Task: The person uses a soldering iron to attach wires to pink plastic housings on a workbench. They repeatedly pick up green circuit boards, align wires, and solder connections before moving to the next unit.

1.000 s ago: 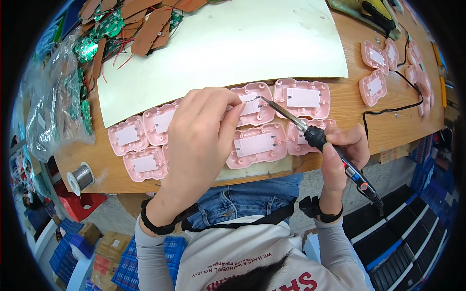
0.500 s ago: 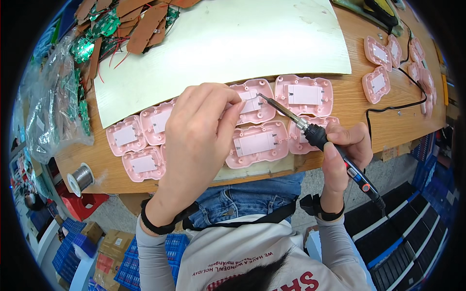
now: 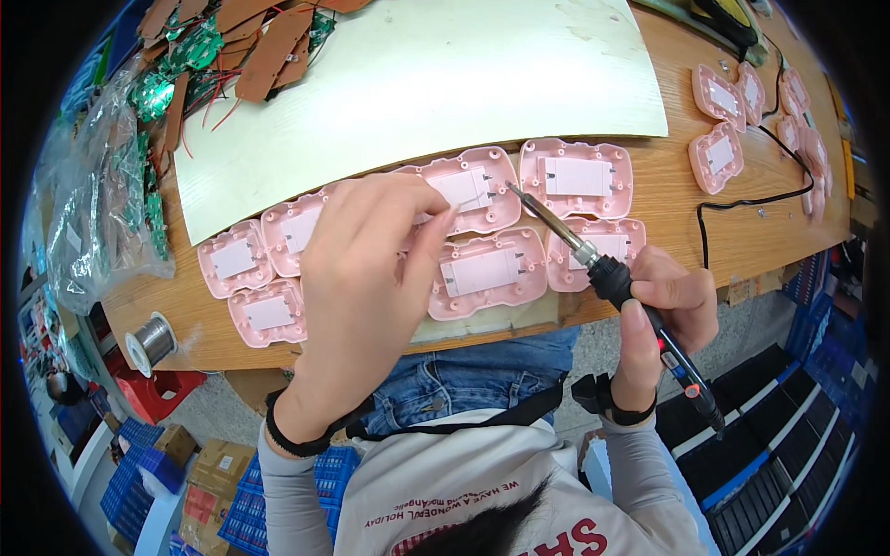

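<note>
My right hand grips a soldering iron with a black handle. Its metal tip points up and left, close to the right end of a pink plastic shell in the upper row. My left hand hovers over the shells, thumb and forefinger pinched together at that shell's left part; what they hold is too fine to make out. Under the iron's tip lies another pink shell, and a further pink shell is to the right. Each has a pale rectangular panel with small metal tabs. My left hand partly hides several shells.
A pale board covers the table behind the shells. Brown plates and green circuit boards pile up at far left, beside a clear plastic bag. A solder spool stands near the left edge. More pink shells and a black cable lie right.
The soldering iron's tip has drawn slightly right and down, away from the shell's metal tab. My left hand has shifted a little left and down, still pinched.
</note>
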The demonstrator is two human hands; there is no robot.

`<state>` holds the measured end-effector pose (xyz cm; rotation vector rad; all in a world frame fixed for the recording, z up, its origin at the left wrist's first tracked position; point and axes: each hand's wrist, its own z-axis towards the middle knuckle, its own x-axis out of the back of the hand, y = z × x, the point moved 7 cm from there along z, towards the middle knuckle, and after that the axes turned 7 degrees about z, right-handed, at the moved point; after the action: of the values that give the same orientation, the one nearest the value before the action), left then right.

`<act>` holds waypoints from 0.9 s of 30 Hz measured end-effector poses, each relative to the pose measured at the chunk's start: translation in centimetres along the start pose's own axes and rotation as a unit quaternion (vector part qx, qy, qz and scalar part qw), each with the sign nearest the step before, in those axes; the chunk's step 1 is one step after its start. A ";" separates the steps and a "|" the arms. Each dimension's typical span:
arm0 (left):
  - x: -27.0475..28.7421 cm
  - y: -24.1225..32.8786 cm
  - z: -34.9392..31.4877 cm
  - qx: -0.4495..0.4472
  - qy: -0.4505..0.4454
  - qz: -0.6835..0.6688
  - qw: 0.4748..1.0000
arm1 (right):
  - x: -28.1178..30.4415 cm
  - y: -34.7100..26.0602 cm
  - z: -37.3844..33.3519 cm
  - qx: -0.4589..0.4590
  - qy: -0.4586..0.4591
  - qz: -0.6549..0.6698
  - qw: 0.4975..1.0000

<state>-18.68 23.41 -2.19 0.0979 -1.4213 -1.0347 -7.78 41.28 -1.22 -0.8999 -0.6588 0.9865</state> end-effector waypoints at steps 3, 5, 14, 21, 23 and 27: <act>-0.6 0.2 -0.3 0.001 -0.005 -0.020 1.000 | -0.2 0.0 -0.1 0.002 -0.003 0.009 1.000; -0.6 0.4 -0.1 -0.009 -0.009 0.002 1.000 | 0.0 0.2 -0.3 -0.014 -0.007 0.006 1.000; -1.0 0.4 0.1 -0.026 -0.004 0.012 1.000 | -0.3 0.5 -0.4 -0.027 0.009 0.021 0.999; -1.1 0.3 0.2 -0.017 -0.007 0.001 1.000 | -0.2 0.5 -0.2 -0.038 -0.008 0.013 0.999; -1.0 0.6 0.4 -0.026 -0.015 0.022 0.999 | -0.3 0.5 -0.1 -0.033 -0.002 0.013 0.999; -1.0 0.7 0.6 -0.035 -0.022 0.036 0.999 | -0.6 -0.1 0.1 -0.011 -0.012 -0.008 1.000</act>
<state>-18.63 24.70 -2.36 -0.0265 -1.4158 -1.0318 -8.04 40.69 -1.16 -0.9019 -0.6978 0.9794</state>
